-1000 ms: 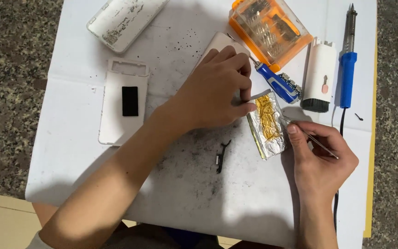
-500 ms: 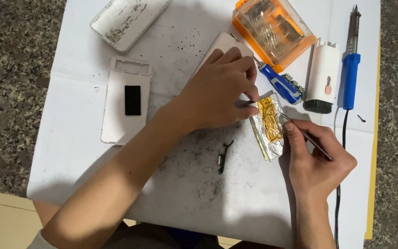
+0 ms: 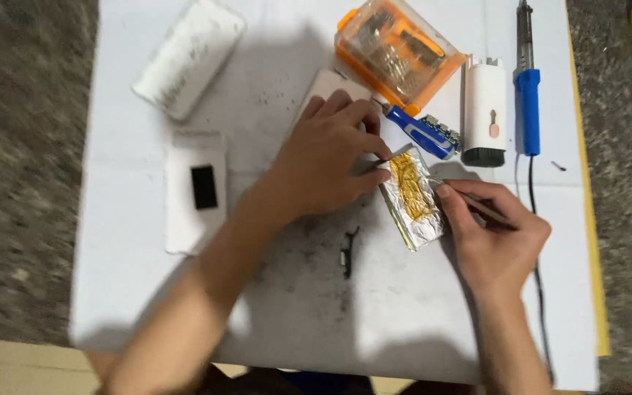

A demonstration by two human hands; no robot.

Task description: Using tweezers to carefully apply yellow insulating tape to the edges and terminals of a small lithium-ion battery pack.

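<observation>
Bare forearms and hands (image 3: 327,157), sleeveless.
</observation>
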